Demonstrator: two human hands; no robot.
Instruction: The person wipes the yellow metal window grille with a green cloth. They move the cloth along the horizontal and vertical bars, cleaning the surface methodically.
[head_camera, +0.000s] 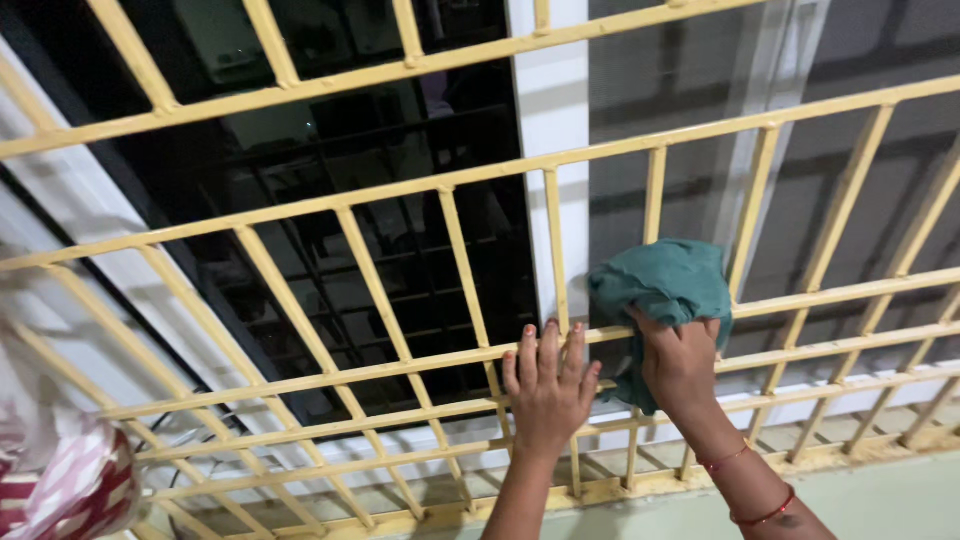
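I see a teal-green cloth (665, 290), bunched into a loose wad, pressed against a cream-yellow metal window grille (400, 190) at the right of centre. The wad has no clear pointing end; its longer run goes from an upper bulge, above a horizontal bar, down to a tail hanging below that bar, so its long axis is roughly upright, leaning a little with the tilted view. My right hand (682, 365) comes up from the lower right, forearm rising steeply, wrist straight, back of the hand toward the camera; its grip is closed on the lower half of the cloth, fingers tucked into the folds and holding it on the bar. Two thin red bangles (745, 487) sit on that wrist and forearm. My left hand (548, 385) rises just beside it, arm nearly vertical, palm flat toward the grille, fingers together and straight, fingertips (550, 335) lying over the same horizontal bar; its grip is open and holds nothing. The two hands are close but not touching. Behind the grille are a white window frame upright (548, 120), dark glass on the left and a grey mesh panel (700, 110) on the right. A red-and-white patterned fabric (60, 480) shows at the lower left edge.
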